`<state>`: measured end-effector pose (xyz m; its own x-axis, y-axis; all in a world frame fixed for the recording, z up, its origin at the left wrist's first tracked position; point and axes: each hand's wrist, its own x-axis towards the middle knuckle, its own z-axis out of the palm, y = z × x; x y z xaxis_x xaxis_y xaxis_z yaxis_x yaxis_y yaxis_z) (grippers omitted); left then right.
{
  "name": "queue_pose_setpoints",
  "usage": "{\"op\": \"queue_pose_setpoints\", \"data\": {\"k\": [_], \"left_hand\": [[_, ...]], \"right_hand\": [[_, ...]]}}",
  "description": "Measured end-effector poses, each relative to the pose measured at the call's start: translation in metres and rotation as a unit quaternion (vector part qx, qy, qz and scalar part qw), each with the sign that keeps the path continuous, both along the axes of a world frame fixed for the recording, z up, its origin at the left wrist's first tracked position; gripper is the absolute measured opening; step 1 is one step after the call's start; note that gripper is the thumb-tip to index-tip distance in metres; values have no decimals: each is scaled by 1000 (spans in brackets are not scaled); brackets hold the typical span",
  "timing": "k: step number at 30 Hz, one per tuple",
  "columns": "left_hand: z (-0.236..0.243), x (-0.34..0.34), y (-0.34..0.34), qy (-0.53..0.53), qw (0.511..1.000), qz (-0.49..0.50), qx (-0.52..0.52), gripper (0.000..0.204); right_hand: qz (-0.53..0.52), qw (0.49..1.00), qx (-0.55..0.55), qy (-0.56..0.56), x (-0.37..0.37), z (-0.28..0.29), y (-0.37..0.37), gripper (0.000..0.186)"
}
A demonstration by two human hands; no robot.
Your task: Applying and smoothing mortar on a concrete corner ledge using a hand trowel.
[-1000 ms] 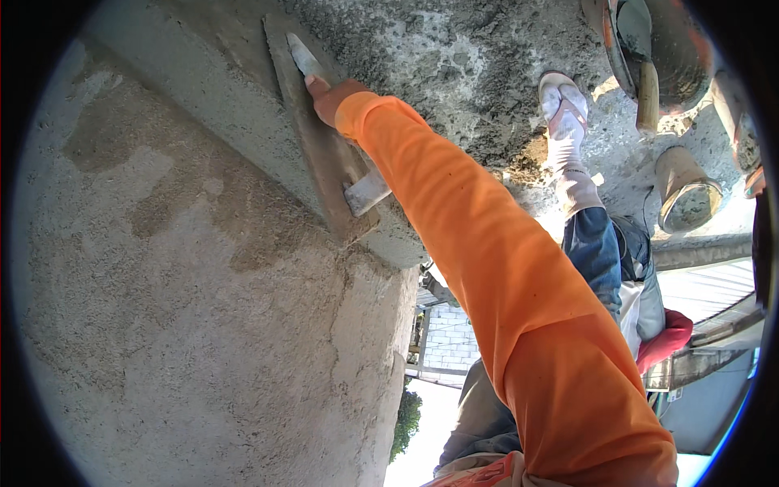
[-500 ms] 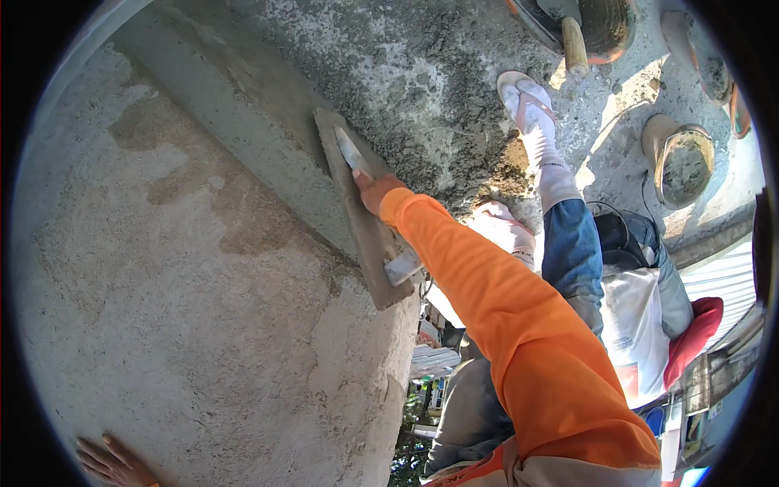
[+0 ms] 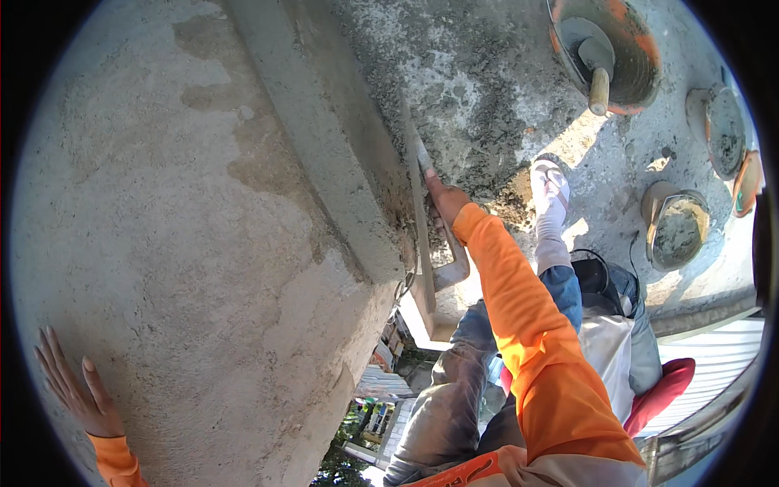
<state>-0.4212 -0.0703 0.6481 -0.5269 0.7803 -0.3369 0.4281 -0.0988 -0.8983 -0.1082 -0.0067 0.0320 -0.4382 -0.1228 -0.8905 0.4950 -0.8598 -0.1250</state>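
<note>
My right hand, in an orange sleeve, is closed round the handle of a long plastering float. The float is seen nearly edge-on, its cement-smeared blade standing along the side of a ledge of wet grey mortar; whether it touches along its whole length I cannot tell. That ledge runs along the rough cement wall. At the lower left, my left hand rests against the wall with its fingers stretched out, holding nothing.
On the rough grey floor stand a mortar tub with a wooden-handled trowel in it, a bucket and another bucket. My foot in a sock and flip-flop is beside them. Past the wall's end, the ground drops away to roofs.
My right hand has shifted right with the float, which has turned from lying across the ledge's face to edge-on beside it. More of my left hand shows. The view has swung.
</note>
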Motion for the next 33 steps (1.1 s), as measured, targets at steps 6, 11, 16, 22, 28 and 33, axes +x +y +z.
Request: {"op": "queue_pose_setpoints", "data": {"k": [6, 11, 16, 22, 28, 33], "left_hand": [[-42, 128, -84, 90, 993, 51, 64, 61], [-82, 182, -108, 136, 983, 103, 72, 61], [-105, 211, -114, 128, 980, 142, 49, 61], [-121, 215, -98, 109, 980, 158, 44, 61], [-116, 209, -97, 94, 982, 155, 49, 61], [-125, 201, -90, 101, 982, 148, 52, 61]], "right_hand": [[-30, 997, 65, 39, -35, -16, 112, 64], [8, 986, 158, 55, -128, -65, 117, 59], [39, 980, 194, 38, -201, -111, 93, 65], [117, 887, 446, 24, -214, -171, 72, 72], [75, 841, 530, -85, -66, -168, 54, 66], [87, 921, 357, -133, -18, -132, 78, 61]]}}
